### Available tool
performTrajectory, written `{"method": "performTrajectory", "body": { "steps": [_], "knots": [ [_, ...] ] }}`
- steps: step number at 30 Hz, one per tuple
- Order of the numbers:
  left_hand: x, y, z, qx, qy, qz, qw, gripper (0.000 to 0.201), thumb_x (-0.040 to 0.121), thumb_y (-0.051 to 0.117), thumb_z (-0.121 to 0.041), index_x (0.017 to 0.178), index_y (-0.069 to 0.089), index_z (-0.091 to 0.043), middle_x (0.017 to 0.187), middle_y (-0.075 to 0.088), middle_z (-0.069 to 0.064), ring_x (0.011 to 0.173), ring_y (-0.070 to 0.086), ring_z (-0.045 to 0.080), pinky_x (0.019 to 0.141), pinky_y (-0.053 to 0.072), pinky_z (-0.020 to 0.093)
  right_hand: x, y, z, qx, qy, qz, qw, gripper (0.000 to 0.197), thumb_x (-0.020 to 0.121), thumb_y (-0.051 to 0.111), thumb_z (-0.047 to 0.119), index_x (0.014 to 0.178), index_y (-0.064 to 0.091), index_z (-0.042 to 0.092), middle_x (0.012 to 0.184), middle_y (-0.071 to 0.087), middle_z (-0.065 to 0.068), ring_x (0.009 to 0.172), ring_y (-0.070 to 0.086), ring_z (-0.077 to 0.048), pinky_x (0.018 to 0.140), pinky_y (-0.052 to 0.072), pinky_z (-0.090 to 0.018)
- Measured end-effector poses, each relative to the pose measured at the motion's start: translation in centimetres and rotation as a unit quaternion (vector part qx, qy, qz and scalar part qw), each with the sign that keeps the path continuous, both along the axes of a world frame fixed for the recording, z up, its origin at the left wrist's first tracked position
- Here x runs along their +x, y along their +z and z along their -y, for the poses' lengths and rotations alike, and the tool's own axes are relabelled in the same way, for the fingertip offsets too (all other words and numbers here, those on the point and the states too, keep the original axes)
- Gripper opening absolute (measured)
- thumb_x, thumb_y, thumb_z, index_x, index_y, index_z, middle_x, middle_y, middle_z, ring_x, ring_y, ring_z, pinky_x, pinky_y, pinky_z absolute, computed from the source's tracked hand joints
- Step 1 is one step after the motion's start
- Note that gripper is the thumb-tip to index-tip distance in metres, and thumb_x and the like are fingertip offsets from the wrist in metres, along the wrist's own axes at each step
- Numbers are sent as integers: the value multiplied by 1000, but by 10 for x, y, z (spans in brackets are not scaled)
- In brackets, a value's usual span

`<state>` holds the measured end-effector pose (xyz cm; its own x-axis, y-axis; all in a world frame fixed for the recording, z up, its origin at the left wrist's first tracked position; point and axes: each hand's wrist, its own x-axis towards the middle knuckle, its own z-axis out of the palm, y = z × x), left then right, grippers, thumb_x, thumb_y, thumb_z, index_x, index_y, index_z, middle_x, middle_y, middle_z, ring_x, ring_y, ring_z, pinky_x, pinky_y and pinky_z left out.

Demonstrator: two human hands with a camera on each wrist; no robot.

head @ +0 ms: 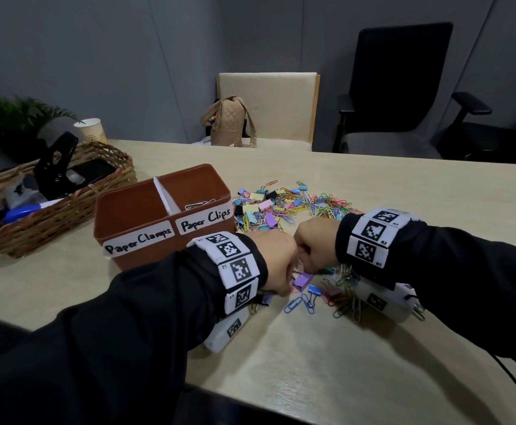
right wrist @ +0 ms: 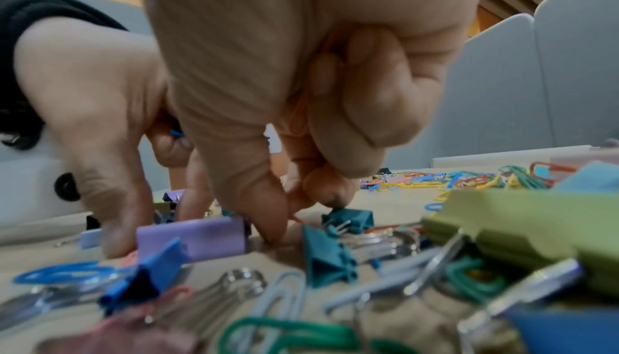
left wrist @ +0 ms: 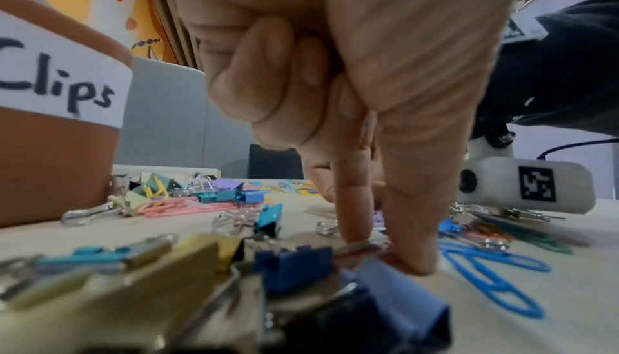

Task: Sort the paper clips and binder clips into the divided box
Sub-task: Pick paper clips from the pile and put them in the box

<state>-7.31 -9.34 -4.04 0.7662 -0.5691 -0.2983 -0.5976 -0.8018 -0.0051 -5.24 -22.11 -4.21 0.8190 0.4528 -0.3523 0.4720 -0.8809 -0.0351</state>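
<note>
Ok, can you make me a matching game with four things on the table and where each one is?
Things:
1. brown plastic divided box
2. woven wicker basket
3. purple metal binder clip
4. paper cup

Places:
A. between the two hands
B. at the table's far left edge, behind the basket
C. just left of the colourful clip pile
D. left of the box, with a blue marker inside

Pairs: 1-C, 2-D, 3-A, 4-B

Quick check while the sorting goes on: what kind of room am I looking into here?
Most likely an office or meeting room: a long pale table, a black swivel office chair behind it, grey padded wall panels, and a wicker basket of desk supplies.
</note>
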Motion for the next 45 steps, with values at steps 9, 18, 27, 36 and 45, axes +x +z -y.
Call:
{"method": "performTrajectory", "body": {
  "steps": [9, 18, 27, 36, 45],
  "knots": [
    [5, -7, 1, -2, 7, -83, 997, 23, 81, 70, -32, 90, 74, -11, 75, 63, 0, 70, 57, 16, 51, 39, 21, 13, 26, 25, 144, -102, 56, 983, 25, 73, 66, 8, 61, 46, 18, 63, 48, 5, 60, 43, -14, 51, 35, -24],
    [10, 4, -17, -47, 30, -103, 993, 22, 88, 59, -28, 87, 64, -6, 75, 58, 3, 67, 50, 18, 53, 36, 25, 20, 38, 21, 190, -135, 2, 972, 29, 89, 41, -1, 93, 62, 19, 74, 65, 4, 63, 51, -6, 51, 37, -15],
    [54, 68, -92, -256, 259, -96, 926, 27, 92, 49, -28, 68, 54, -16, 57, 47, 1, 50, 42, 18, 52, 38, 25, 40, 46, -6, 243, -254, -143, 925, 43, 96, 49, 43, 64, 48, 14, 59, 45, -5, 42, 31, -16, 45, 26, -22],
    [79, 79, -115, -127, 281, 48, 950, 17, 88, 55, -20, 72, 57, -15, 63, 54, -1, 53, 46, 13, 50, 36, 22, 61, 57, -46, 386, -340, -287, 808, 23, 96, 38, 13, 75, 47, 13, 60, 37, -1, 39, 24, -8, 35, 16, -14],
    [77, 80, -128, -183, 283, 78, 938, 19, 91, 53, -15, 97, 70, -19, 88, 63, -1, 82, 57, 14, 77, 47, 24, 67, 63, -103, 539, -310, -172, 764, 36, 87, 24, -13, 79, 50, 10, 71, 48, -8, 51, 34, -13, 44, 29, -20]
  ]
}}
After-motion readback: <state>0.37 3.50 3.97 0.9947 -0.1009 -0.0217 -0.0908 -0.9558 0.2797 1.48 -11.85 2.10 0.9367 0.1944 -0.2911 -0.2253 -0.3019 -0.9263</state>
